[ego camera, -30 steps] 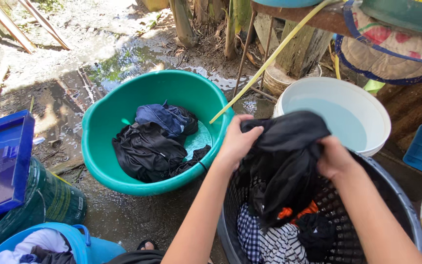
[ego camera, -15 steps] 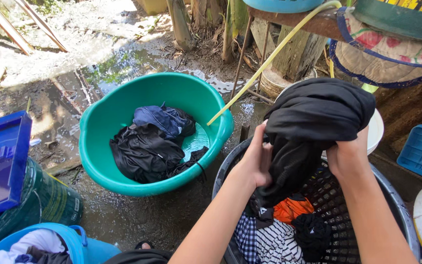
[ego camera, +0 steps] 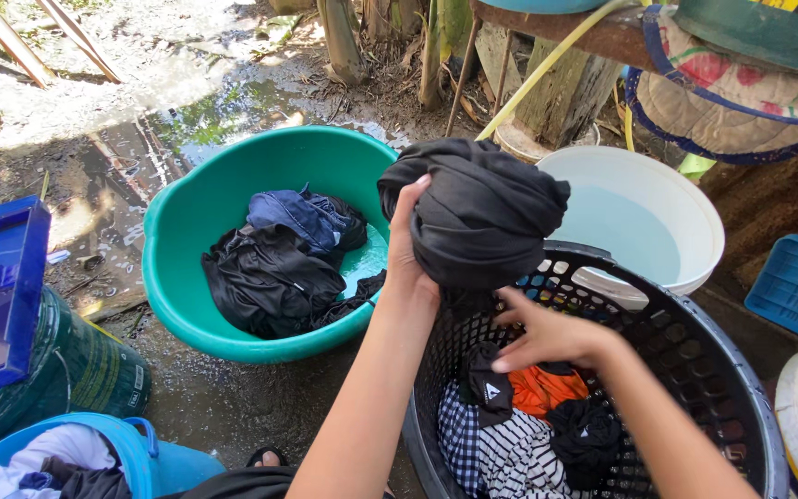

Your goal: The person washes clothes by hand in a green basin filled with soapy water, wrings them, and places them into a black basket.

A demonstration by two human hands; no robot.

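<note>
Left hand [ego camera: 405,242] grip clamped on bunched black garment [ego camera: 477,211], held above near-left rim of black laundry basket [ego camera: 695,351]. Teal basin [ego camera: 177,277] lies directly left of bundle. Right hand [ego camera: 547,334] fingers apart, empty, below bundle, over basket; left hand nearer basin.

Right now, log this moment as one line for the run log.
left hand: holds bunched black garment above laundry basket | right hand: open, over basket clothes | green basin: dark clothes soaking | white bucket: water
</note>
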